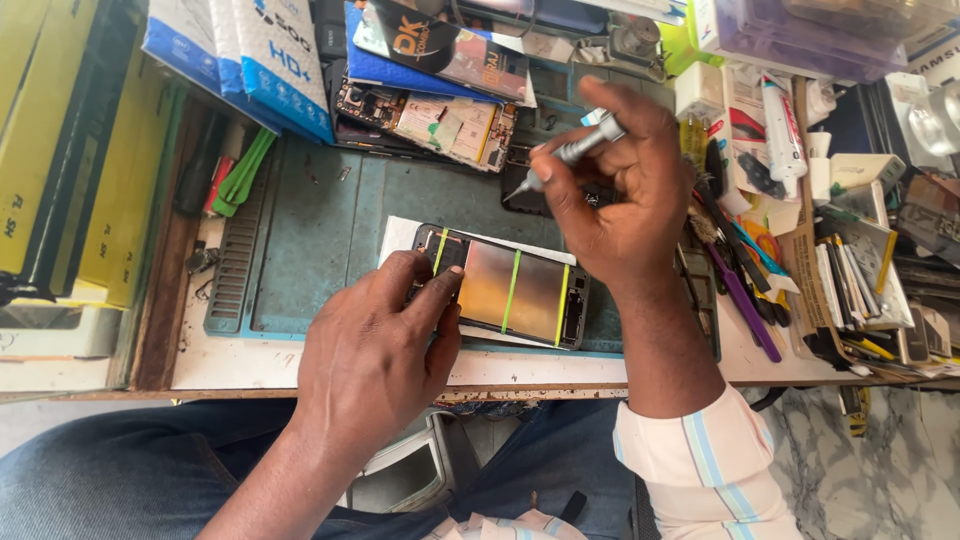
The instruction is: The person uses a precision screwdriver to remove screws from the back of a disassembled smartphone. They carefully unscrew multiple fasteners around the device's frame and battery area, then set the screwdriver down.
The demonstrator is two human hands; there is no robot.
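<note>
Pressing down near the front edge of the bench, the left hand (375, 350) is spread over one end of an opened phone (510, 290), fingers flat on it rather than curled around anything; the phone lies on a white sheet on the grey-green work mat (320, 240), its metal inner plate and yellow-green strips exposed. Just beyond it the right hand (615, 195) is clenched on a slim silver screwdriver (570, 152), tip angled down toward a dark part behind the phone. If the tip skids, it could, I judge, gouge the bare plate or a cable, and a loosened screw might roll into the clutter. Close on the right, a heap of tweezers, a purple tool (745, 300) and a white tube (783, 125) crowds the wrist. Farther back, a bare circuit board (430, 120) and blue boxes (250, 60) line the rear edge, with green pry tools (240, 170) toward the left.
</note>
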